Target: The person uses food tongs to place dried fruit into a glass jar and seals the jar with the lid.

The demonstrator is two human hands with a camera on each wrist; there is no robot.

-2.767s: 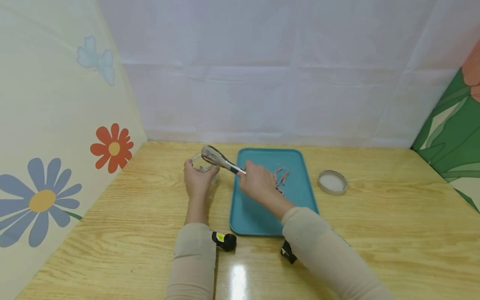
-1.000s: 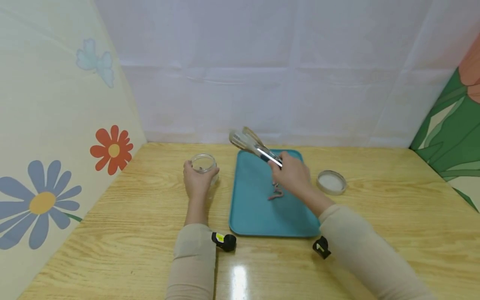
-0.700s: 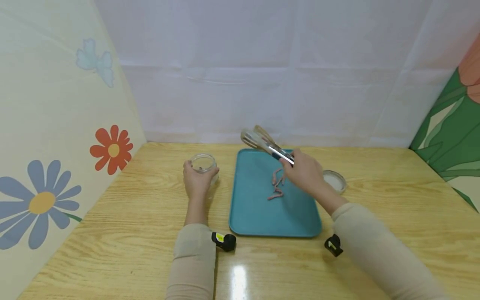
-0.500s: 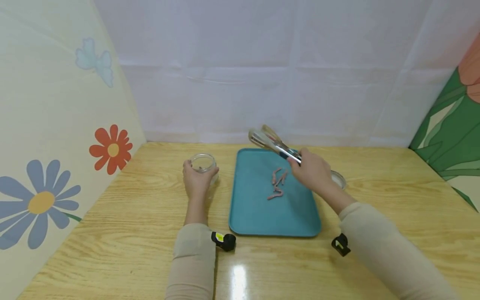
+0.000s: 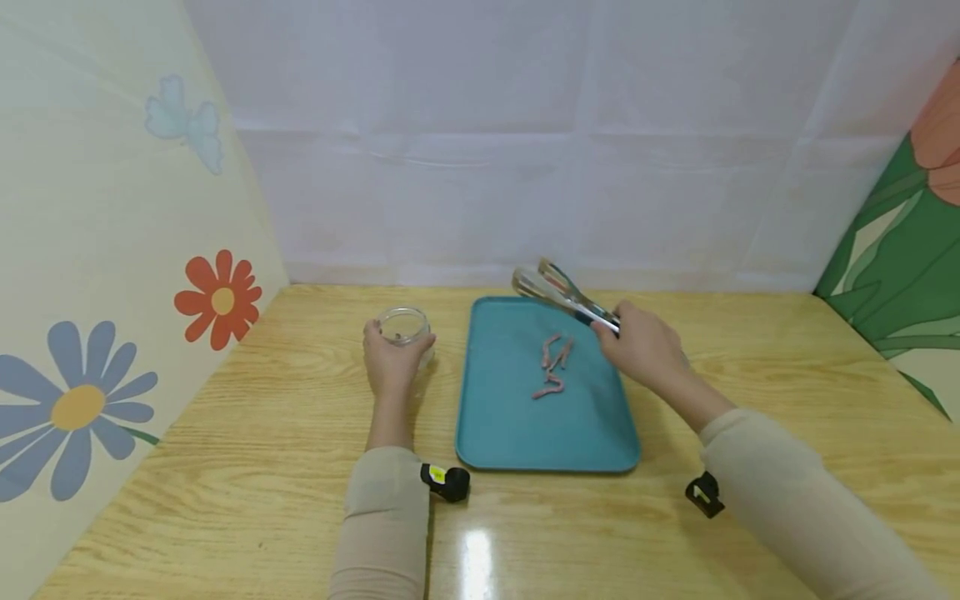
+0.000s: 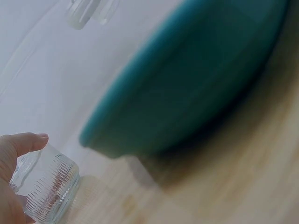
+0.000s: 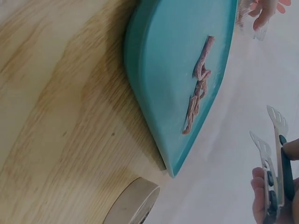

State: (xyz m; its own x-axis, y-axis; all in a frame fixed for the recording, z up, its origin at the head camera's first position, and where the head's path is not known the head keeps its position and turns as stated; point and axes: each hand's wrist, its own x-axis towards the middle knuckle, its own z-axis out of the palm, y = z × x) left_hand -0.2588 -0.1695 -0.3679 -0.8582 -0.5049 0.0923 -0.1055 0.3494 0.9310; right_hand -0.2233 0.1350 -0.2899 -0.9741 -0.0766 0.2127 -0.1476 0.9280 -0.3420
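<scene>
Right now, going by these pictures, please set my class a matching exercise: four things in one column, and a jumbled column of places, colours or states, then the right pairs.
Things
1. glass jar
2. metal tongs
3. pinkish strips
4. serving tray

Places, colours or states
A. lying on a blue-green surface
B. gripped by the left hand
C. rectangular, with a raised rim
D. held in the right hand, tips apart

Right pairs: 1-B, 2-D, 3-A, 4-C
</scene>
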